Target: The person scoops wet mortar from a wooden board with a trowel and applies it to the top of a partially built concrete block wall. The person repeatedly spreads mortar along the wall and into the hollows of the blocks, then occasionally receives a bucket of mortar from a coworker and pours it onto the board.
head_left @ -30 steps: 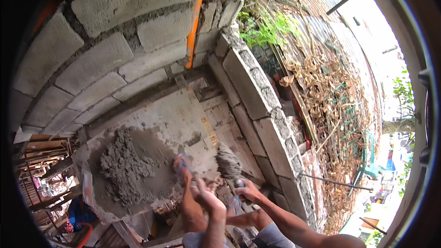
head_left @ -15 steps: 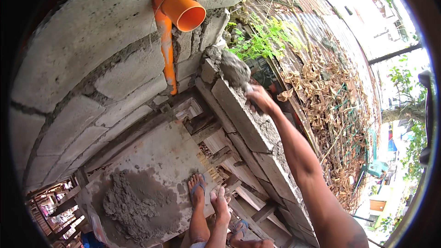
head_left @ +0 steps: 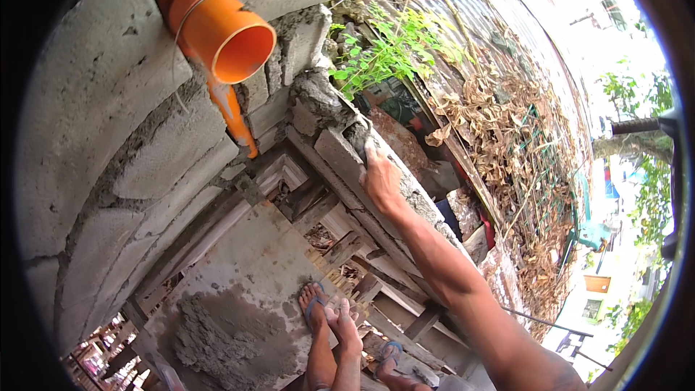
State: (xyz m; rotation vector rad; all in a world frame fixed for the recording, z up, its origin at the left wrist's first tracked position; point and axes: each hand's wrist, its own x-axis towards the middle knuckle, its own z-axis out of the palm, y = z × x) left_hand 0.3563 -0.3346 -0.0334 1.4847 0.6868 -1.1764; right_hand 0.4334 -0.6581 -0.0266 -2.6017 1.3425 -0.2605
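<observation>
My right hand (head_left: 381,179) is closed around the handle of a trowel (head_left: 357,132), most of which my fingers and grey mortar hide. The blade is down at the top edge of a low block wall (head_left: 340,156), close to the corner. A lump of wet mortar (head_left: 316,98) sits on that corner, just beyond the blade. My left hand (head_left: 345,324) hangs low beside my foot, smeared with grey; its fingers are loosely apart and hold nothing.
A heap of mortar (head_left: 217,340) lies on a board (head_left: 253,246) beside my sandalled feet. An orange pipe (head_left: 224,32) juts from the tall block wall (head_left: 94,137) at left. Gaps show between timbers (head_left: 340,250). Outside are a leafy plant (head_left: 384,54) and dry leaves (head_left: 492,119).
My right hand has brought the mortar-loaded trowel left and down onto the wall top near the corner. The view has shifted closer to the orange pipe. My left hand stays low.
</observation>
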